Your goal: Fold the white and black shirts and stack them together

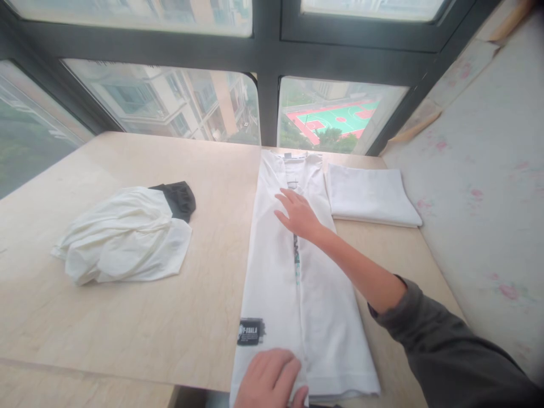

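Observation:
A white T-shirt (272, 272) lies lengthwise on the ledge with both sides folded inward to meet near its middle. Its collar points at the window, and a strip of print shows in the gap between the folds. A black printed patch (250, 331) sits near the hem on the left. My right hand (300, 215) rests on the upper part of the shirt, fingers spread. Down at the hem, my left hand (270, 377) has its fingers curled and closed on the cloth; its lower part is cut off by the frame.
A loosely heaped white garment (127, 238) with a black part (178, 199) lies on the left of the ledge (204, 328). A folded white cloth (369, 195) lies right of the shirt, near the flowered wall (476, 226). Dark window frames (267, 102) border the back.

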The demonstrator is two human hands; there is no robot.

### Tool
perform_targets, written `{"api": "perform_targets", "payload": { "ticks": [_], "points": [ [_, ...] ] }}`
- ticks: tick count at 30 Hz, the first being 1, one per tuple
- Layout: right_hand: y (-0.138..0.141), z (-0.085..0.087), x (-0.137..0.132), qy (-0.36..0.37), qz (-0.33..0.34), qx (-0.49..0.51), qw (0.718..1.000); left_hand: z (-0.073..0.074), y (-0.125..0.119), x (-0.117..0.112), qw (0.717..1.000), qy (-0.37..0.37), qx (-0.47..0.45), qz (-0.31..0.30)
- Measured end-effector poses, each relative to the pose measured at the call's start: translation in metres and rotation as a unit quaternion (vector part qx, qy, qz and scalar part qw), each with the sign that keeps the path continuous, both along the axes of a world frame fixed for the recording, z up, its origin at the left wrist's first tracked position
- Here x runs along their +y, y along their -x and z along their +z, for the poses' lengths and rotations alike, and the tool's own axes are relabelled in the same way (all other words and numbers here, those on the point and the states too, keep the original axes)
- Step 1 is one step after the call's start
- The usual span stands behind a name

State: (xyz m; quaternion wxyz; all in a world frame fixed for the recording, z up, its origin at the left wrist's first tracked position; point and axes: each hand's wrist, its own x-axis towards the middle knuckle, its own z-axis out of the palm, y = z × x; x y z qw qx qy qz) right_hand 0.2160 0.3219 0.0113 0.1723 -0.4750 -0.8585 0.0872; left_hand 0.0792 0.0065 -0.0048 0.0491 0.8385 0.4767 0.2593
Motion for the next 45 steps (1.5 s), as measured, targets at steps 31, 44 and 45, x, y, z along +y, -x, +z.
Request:
{"api": "perform_targets", "payload": {
  "ticks": [31,44,45],
  "points": [
    [-0.029,-0.03,-0.071,0.048,-0.062,-0.063,0.995,-0.016,0.0,0.073,0.977,0.031,0.176,0.114],
    [-0.109,-0.028,-0.283,0.079,-0.002,-0.024,0.997,0.004,-0.003,-0.006,0.972,-0.02,0.234,-0.023],
    [-0.114,-0.026,-0.29,0.085,0.0,-0.018,0.996,0.005,-0.003,-0.011,0.971,-0.022,0.234,-0.035]
  ]
}}
